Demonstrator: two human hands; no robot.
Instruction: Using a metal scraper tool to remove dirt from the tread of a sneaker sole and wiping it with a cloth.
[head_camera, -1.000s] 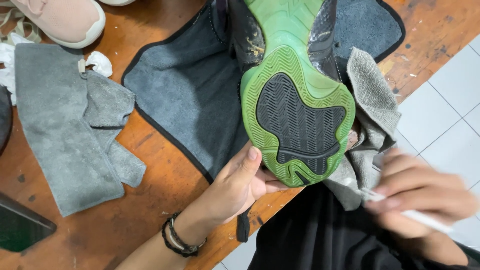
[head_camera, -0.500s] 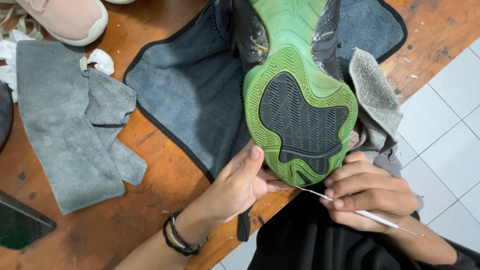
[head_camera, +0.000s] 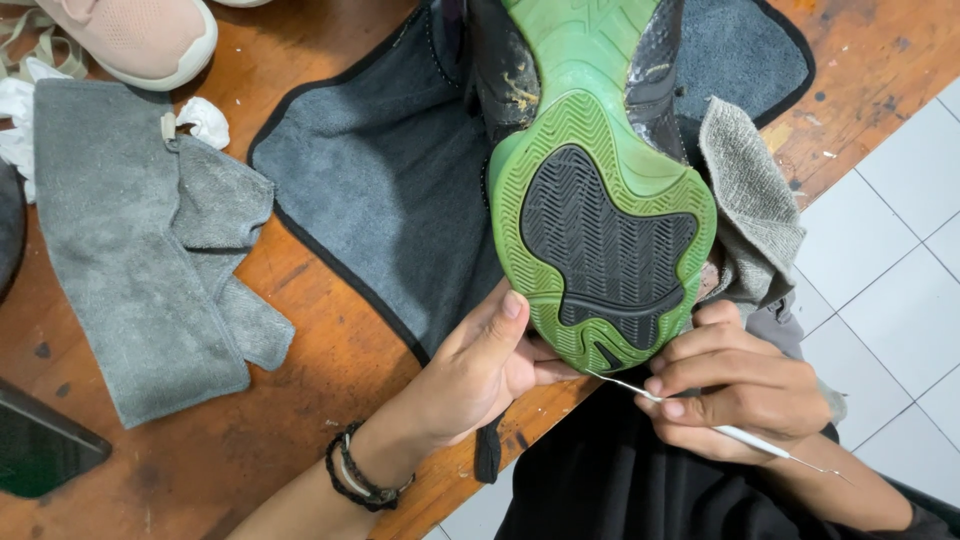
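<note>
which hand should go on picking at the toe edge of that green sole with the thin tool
Probably the right hand: it pinches the thin pick, whose tip points at the green sole toe edge. The left hand is busy bracing that toe.

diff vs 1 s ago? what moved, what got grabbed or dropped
The right hand came in from the lower right, and the tip of its thin metal pick now sits at the edge of the green shoe sole. Nothing was newly grabbed or let go. The left hand stays at the toe; the grey cloths did not move.
</note>
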